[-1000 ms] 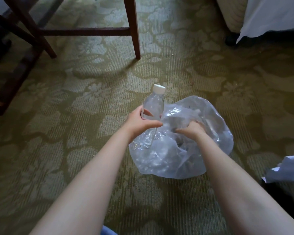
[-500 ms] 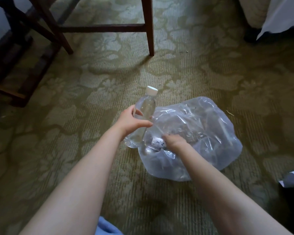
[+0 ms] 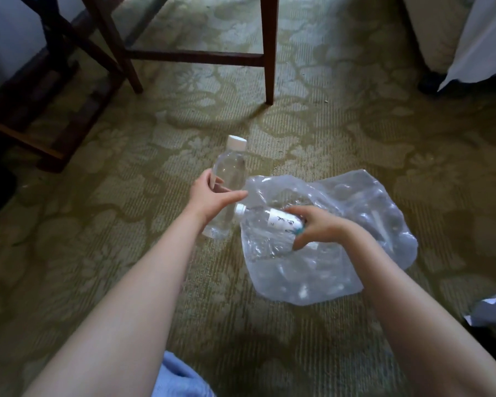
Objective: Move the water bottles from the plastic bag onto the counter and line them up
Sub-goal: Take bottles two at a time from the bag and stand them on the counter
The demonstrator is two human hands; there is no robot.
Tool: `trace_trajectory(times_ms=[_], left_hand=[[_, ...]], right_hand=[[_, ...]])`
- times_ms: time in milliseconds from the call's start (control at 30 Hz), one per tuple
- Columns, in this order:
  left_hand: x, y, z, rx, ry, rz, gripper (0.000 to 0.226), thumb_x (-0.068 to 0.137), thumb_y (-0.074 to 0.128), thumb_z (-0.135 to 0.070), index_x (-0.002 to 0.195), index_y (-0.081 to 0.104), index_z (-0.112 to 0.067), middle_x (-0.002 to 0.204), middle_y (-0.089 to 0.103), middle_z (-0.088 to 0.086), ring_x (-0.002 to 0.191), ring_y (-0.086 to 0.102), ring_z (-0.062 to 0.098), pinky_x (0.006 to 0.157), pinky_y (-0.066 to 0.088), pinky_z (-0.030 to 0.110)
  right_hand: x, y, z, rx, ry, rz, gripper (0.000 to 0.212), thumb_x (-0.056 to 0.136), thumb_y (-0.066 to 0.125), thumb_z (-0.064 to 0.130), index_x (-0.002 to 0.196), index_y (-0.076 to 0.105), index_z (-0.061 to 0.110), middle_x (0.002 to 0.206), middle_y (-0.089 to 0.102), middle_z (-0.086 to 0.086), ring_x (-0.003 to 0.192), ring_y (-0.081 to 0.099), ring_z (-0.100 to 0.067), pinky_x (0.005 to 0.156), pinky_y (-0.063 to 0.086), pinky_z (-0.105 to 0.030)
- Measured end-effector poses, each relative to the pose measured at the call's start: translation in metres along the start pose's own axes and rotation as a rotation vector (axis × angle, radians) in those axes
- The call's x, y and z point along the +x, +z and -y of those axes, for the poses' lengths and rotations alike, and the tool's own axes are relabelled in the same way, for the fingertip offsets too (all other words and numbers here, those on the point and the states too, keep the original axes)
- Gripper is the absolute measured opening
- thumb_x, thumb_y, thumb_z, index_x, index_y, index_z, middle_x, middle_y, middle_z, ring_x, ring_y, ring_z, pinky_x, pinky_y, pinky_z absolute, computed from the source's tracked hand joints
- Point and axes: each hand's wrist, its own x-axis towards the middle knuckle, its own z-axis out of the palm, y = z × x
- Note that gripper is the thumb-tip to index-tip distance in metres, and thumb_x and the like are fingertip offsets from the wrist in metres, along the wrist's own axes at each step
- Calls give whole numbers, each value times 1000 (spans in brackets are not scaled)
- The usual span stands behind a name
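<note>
Blue fabric [image 3: 181, 379] at the near edge. Beyond, crumpled clear plastic bag [image 3: 341, 270] flat on patterned carpet [image 3: 98, 253]. Right hand [image 3: 318, 229], fingers curled round labelled bottle [image 3: 269, 223] lying sideways at the bag's left edge, white cap pointing left. Just beside, left hand [image 3: 209, 197], fingers wrapped round unlabelled bottle [image 3: 230, 179], near upright, base close to the carpet, outside the bag. Farther off, dark wooden chair legs [image 3: 269, 53] and white bedsheet [image 3: 478, 38].

One bottle [image 3: 230, 179] just left of plastic bag [image 3: 312, 282], second bottle [image 3: 281, 222] at bag's left edge
</note>
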Motion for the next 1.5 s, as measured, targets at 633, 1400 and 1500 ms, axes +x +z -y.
trace_trajectory(times_ms=[633, 1400, 1500], left_hand=[[-50, -27, -68, -407, 16, -176, 76, 55, 85, -42, 117, 56, -9, 103, 69, 5, 90, 69, 17, 85, 55, 45], [-304, -363, -424, -248, -80, -497, 80, 82, 71, -32, 148, 25, -29, 136, 47, -7, 105, 53, -1, 90, 42, 23], [-359, -406, -448, -258, -109, -591, 83, 77, 74, -38, 145, 26, -36, 139, 49, -3, 122, 51, 16, 105, 42, 44]], right_hand=[[-22, -16, 116, 1028, -291, -187, 45, 71, 73, 31, 113, 61, 21, 90, 70, -1, 84, 68, -26, 68, 56, -39], [-303, -133, 596, 701, -264, -53, 79, 90, 63, 22, 149, 14, 45, 104, 66, -1, 73, 70, -18, 61, 59, -33], [-337, -120, 654, 634, -328, 40, 81, 84, 68, 32, 145, 19, 50, 137, 53, -7, 103, 66, -28, 79, 59, -43]])
